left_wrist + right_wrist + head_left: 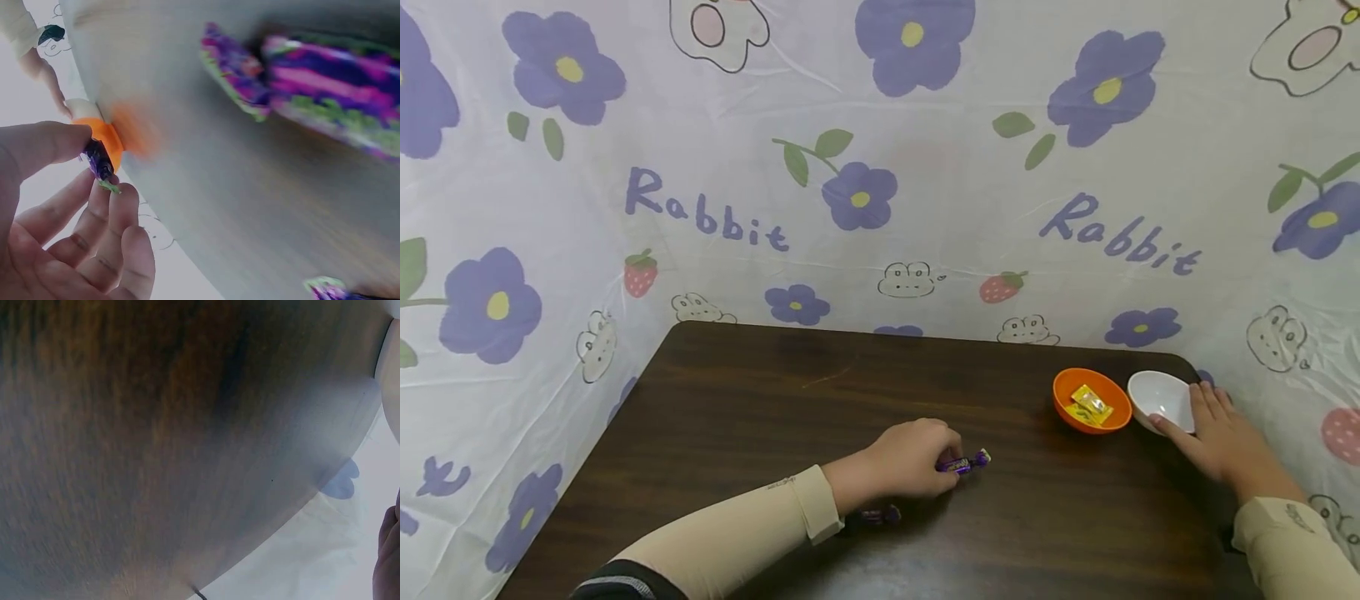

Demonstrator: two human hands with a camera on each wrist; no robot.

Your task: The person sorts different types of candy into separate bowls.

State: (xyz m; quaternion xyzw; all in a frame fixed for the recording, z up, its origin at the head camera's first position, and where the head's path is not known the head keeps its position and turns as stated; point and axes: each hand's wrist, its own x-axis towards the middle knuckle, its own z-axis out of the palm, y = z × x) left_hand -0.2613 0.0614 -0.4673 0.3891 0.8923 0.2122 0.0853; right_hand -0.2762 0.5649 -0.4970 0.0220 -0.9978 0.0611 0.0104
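My left hand (912, 460) pinches a purple-wrapped candy (964, 462) between thumb and fingertips, over the middle of the table. In the left wrist view the same candy (100, 161) sticks out from under the thumb, and the other fingers are loosely bent. Another purple-wrapped candy (880, 515) lies beside my left wrist, partly in its shadow. At the table's right, my right hand (1228, 442) holds a white bowl (1153, 390), thumb at its near rim and fingers along its right side. The right wrist view catches only a bit of that hand, at its edge.
An orange bowl (1108, 383) with yellow candy packets (1090, 404) inside stands against the white bowl's left side. The dark wooden table (760, 400) ends at a printed cloth (955, 208) behind. Close to the left wrist camera lies a large-looking purple candy (337, 94).
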